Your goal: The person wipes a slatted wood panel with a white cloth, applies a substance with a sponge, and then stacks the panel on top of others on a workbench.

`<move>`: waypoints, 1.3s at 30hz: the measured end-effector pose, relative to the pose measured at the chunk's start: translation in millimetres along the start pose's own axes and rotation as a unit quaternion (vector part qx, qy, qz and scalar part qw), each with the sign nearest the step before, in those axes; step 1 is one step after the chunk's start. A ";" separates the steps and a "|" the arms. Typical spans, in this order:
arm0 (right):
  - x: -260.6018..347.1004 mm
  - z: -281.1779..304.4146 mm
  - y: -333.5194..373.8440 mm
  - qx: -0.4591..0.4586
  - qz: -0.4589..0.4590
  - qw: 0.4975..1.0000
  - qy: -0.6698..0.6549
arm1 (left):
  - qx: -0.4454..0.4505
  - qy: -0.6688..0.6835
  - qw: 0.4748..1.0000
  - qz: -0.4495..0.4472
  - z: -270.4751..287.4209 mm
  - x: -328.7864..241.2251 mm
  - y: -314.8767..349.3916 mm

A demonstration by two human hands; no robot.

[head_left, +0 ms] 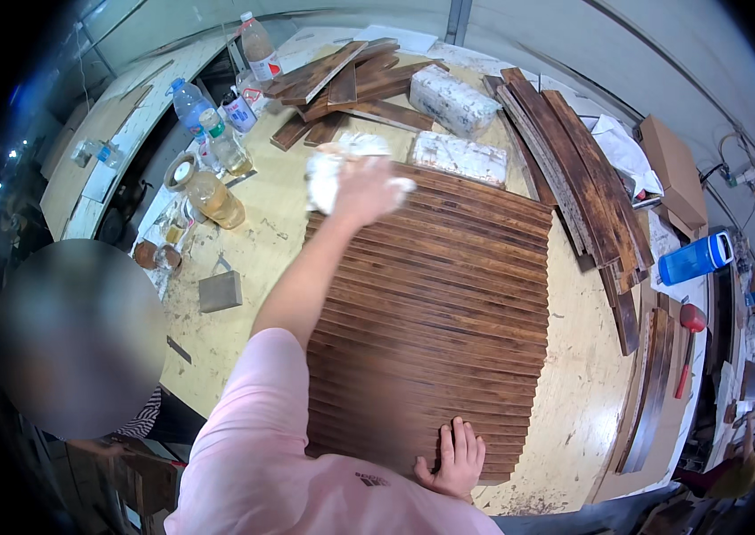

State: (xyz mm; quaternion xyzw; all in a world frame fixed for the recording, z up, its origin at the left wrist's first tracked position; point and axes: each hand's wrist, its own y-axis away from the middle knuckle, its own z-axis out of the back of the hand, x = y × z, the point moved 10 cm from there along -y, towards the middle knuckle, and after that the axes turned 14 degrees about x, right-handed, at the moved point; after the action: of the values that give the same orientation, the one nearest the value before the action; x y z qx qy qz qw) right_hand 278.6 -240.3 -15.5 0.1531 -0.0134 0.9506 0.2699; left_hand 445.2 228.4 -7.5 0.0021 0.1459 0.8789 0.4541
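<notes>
My left hand (364,189) is stretched far forward, its fingers pressed round a crumpled white cloth (328,178) with brownish stains. The cloth lies at the far left corner of a dark brown panel (449,294) made of narrow wooden strips laid side by side, partly over the bare tabletop. Close to my body, my right hand (454,459) rests flat with fingers spread on the panel's near edge. A smeared patch blurs part of the panel's near left area. Two paper-wrapped blocks (458,102) (459,159) stand just beyond the panel's far edge.
Stained boards (342,85) are piled at the back, and long planks (574,169) lie along the right. Bottles (215,198) and a grey block (220,292) stand left. A blue jug (695,259) and red-handled mallet (689,343) lie right. Another person (141,415) is at the left.
</notes>
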 end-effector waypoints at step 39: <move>24.0 4.7 -4.0 0.007 0.034 0.999 0.010 | -0.107 0.222 0.962 0.119 -20.1 157.3 200.8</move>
State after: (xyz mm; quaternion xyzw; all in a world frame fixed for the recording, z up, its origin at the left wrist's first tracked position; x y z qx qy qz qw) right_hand 262.6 -225.2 -4.0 0.1446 -0.0092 0.9608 0.2362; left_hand 189.9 239.5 4.9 -0.2240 0.1467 0.9157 0.2996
